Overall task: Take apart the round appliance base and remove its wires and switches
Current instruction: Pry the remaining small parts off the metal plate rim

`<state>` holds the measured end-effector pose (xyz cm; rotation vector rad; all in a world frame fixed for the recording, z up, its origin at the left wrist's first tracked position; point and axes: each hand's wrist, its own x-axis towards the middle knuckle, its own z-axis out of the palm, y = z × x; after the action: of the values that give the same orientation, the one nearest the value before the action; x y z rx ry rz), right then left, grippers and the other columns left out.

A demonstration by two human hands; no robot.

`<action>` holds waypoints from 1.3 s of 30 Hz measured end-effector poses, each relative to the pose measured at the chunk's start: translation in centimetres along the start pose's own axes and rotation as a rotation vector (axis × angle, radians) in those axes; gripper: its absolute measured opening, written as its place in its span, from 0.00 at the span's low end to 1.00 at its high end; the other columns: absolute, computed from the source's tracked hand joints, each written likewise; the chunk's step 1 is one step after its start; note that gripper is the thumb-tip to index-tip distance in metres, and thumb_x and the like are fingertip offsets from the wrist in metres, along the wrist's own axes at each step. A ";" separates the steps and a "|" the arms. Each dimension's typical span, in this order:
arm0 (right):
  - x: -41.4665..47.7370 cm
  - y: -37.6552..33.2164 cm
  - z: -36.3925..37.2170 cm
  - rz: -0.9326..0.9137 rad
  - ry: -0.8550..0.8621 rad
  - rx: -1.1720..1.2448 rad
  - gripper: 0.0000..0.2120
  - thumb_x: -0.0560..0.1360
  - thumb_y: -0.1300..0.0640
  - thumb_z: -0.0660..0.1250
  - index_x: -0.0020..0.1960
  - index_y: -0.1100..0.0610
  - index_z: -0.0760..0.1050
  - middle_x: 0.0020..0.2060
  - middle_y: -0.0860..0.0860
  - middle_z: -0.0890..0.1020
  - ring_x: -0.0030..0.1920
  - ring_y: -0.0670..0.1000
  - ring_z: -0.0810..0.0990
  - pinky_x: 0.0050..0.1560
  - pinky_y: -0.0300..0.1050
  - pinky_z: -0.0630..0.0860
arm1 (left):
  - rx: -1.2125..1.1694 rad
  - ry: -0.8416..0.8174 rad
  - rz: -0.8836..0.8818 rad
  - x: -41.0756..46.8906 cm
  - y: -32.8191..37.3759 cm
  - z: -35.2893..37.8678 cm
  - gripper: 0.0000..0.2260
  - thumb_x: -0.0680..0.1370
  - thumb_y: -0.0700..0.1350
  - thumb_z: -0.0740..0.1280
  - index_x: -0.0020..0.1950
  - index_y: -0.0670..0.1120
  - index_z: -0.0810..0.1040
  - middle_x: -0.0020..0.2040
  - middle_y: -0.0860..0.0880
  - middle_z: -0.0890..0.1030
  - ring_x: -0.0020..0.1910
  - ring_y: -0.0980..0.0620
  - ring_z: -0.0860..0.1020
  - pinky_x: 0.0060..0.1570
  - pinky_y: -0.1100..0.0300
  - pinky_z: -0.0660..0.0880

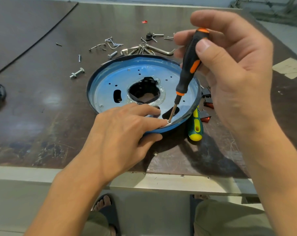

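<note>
Dark brown, scratched tabletop (42, 103) with a pale metal front edge carries the work.

1. Workpiece: the round blue metal base (108, 77) lies near the middle of the tabletop, hollow side up. Its face shows a large irregular central opening lined with clear film, two oblong slots and several small holes.
2. Left hand (125, 125): fingers lie close together over the near rim and on the inner face; the thumb curls beneath the rim, so the hand pinches the base. The index fingertip sits just beside the tool tip.
3. Right hand (233, 68): thumb and fingers are clamped around the handle of the black-and-orange screwdriver (189, 63). The tool is tilted, handle up and to the right, with the tip set on the inner face at the near rim, beside one slot.
4. Green-and-yellow screwdriver (196, 126): lies on the tabletop at the base's near right, partly under the rim.
5. Black-and-red rocker switches (208, 103): lie right of the base, partly hidden by the right hand.
6. Loose screws and bolts (77, 73) and a bundle of metal hex keys (161, 50) are scattered beyond the base.
</note>
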<state>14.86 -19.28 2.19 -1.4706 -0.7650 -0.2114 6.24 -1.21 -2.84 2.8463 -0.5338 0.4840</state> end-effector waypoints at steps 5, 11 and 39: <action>0.2 -0.3 0.2 -0.053 -0.009 -0.049 0.09 0.82 0.66 0.65 0.61 0.59 0.74 0.51 0.59 0.82 0.52 0.56 0.83 0.54 0.52 0.80 | 0.024 -0.016 -0.001 0.0 0.0 0.0 0.14 0.76 0.55 0.66 0.60 0.59 0.82 0.60 0.58 0.81 0.55 0.52 0.81 0.39 0.52 0.80; 0.4 0.0 -0.1 -0.091 0.024 -0.103 0.14 0.80 0.65 0.69 0.65 0.60 0.74 0.48 0.52 0.81 0.50 0.46 0.81 0.54 0.49 0.79 | 0.024 -0.024 -0.001 0.0 0.0 0.0 0.15 0.76 0.55 0.65 0.61 0.59 0.82 0.61 0.58 0.80 0.55 0.52 0.81 0.38 0.51 0.80; 0.3 -0.3 -0.2 -0.052 -0.069 -0.094 0.16 0.80 0.70 0.65 0.67 0.63 0.71 0.56 0.60 0.81 0.58 0.56 0.82 0.60 0.53 0.80 | 0.030 -0.037 -0.027 0.0 0.0 -0.1 0.15 0.77 0.56 0.64 0.62 0.60 0.81 0.61 0.58 0.80 0.56 0.53 0.80 0.41 0.52 0.79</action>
<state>14.96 -19.47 2.63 -1.5539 -0.8597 -0.2398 6.20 -1.22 -2.78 2.8926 -0.4982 0.4389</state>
